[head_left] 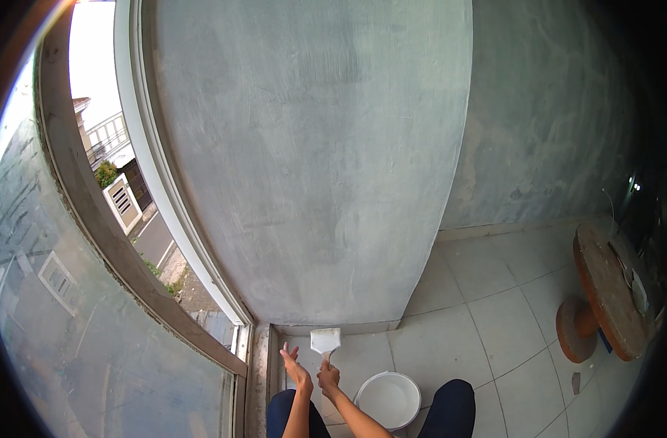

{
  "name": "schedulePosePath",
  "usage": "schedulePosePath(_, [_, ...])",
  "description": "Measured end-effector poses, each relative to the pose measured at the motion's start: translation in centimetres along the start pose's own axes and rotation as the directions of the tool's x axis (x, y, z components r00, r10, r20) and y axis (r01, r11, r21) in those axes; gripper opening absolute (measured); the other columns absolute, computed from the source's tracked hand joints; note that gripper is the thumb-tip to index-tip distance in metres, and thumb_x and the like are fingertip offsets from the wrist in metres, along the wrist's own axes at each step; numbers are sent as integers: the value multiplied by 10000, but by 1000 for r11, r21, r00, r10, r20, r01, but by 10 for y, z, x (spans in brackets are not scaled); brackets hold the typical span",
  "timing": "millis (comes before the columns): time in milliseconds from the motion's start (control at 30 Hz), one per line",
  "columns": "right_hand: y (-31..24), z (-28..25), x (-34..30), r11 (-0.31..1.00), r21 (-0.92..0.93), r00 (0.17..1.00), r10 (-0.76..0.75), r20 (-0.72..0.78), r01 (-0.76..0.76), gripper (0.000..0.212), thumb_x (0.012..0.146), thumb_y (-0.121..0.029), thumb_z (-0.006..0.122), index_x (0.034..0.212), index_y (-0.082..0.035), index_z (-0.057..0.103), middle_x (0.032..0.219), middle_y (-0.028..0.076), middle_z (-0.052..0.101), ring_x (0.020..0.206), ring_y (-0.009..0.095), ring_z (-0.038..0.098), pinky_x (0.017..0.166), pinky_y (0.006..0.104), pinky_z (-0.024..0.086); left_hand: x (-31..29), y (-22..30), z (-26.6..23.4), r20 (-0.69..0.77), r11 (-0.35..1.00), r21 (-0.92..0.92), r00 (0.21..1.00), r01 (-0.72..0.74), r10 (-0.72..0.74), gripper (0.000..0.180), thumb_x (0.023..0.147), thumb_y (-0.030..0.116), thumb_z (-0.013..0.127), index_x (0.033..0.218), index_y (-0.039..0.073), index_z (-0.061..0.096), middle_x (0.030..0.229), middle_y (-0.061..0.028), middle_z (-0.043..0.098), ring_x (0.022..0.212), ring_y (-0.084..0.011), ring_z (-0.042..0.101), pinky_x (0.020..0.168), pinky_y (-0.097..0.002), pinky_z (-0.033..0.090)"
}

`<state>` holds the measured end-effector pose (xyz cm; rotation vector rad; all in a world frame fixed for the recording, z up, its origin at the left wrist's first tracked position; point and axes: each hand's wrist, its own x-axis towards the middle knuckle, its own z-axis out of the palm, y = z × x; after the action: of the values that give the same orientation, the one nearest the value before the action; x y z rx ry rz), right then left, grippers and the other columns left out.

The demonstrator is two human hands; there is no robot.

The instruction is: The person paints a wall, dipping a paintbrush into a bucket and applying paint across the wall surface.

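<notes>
Wrapped round the handle, my right hand [328, 377] holds a wide flat paintbrush [325, 339] upright, its broad white head pointing away from me. Just to its left is my left hand [296, 371], with fingers spread and nothing in them. A small gap separates that hand from the brush. On the floor to the right of my right forearm stands a round white bucket [414, 400]; its inside looks white. Ahead rises a grey wall [304, 160] with streaky pale strokes, and the brush head is near its foot.
On the left, an open window frame [147, 131] and a glazed panel [114, 321] stand close to my left arm. My knees flank the bucket. A wooden spool-shaped table [603, 292] lies tipped at the right on the tiled floor [508, 336].
</notes>
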<state>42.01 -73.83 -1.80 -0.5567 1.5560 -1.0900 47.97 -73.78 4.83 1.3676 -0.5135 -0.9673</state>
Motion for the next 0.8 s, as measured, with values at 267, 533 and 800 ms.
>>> schedulePosePath(267, [-64,-6,31,971,206,987,102,125,-126,279,796,-284,416,660,-41,403,505,59,428,297,75,310,252,217,202,5,-7,4,46,1000,-6,999,7,-7,658,766,589,169,1228,129,265,1112,-147,430,1077,-308,316,914,-447,152])
schedulePosePath(533, [-53,-32,-2,951,297,986,33,166,-82,263,803,-272,425,670,-47,405,484,39,396,301,66,271,263,204,180,0,-2,3,11,999,-21,999,34,-34,639,779,568,173,1211,115,302,1078,-159,451,1039,-292,344,905,-409,180])
schedulePosePath(800, [-71,-37,36,949,276,987,141,73,-156,253,807,-232,417,630,-54,384,478,34,379,299,62,251,261,202,151,2,-6,3,19,1000,17,1000,22,-23,644,775,573,169,1212,120,302,1077,-159,453,1039,-292,345,901,-424,178])
